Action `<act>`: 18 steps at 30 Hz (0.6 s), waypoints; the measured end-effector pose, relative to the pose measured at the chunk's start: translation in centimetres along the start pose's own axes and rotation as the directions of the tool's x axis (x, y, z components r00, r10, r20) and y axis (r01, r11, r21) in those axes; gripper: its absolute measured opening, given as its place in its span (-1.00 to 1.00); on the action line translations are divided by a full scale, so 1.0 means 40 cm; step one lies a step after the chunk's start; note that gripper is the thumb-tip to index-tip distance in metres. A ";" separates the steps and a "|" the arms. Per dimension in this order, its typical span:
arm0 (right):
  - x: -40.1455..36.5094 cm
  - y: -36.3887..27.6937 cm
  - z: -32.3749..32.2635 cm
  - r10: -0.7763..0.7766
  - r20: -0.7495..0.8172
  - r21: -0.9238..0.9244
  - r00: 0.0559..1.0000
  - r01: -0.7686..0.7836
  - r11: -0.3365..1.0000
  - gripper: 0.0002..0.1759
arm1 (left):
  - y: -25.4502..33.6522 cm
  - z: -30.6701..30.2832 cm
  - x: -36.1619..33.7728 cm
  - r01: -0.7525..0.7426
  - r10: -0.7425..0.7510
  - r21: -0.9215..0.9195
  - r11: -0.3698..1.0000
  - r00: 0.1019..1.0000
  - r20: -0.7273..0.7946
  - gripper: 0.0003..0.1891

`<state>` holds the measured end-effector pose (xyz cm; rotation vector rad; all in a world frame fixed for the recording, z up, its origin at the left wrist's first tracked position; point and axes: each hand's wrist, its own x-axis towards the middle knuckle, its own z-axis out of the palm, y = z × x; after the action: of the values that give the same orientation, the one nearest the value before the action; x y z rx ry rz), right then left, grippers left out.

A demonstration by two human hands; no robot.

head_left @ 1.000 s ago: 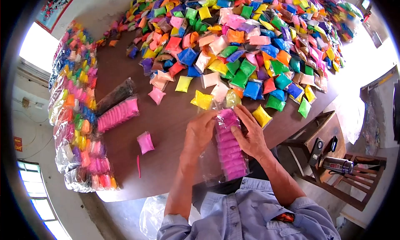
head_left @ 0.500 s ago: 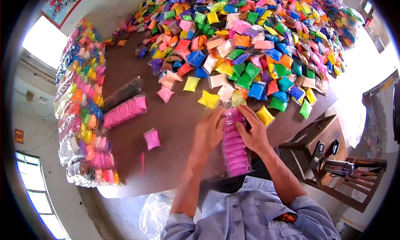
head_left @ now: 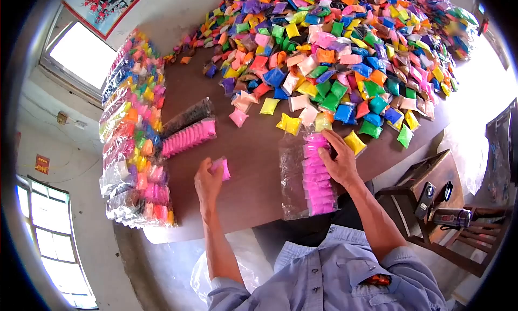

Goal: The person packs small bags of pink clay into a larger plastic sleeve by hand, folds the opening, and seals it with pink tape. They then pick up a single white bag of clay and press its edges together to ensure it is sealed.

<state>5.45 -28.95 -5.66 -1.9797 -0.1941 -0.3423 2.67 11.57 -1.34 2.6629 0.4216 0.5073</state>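
My left hand is over the table left of centre, its thumb and fingers closed at the edge of a single small pink packet. Under my right hand lies a row of overlapping pink packets, gripped at its upper right side. A clear plastic bag spreads flat and crinkled along the left of that row. Farther left, another row of pink packets rests beside a black row.
A big heap of loose coloured packets covers the far table. Bagged rows are stacked along its left edge. Loose yellow packets lie near my right hand. A wooden stool bearing a metal flask stands at the right.
My left hand has left the pink row and moved left to the single packet. The clear bag now lies opened out leftward from the row. My right hand stays there; the view has shifted.
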 end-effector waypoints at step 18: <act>0.003 -0.008 -0.007 0.001 0.009 -0.011 1.000 -0.001 1.000 -0.41 | 0.411 0.206 -0.065 0.048 0.158 -0.677 0.734 0.958 0.239 -0.77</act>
<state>5.43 -29.08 -5.23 -1.9926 -0.1974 -0.3341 7.23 -6.43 -2.06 1.9790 0.0390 0.2203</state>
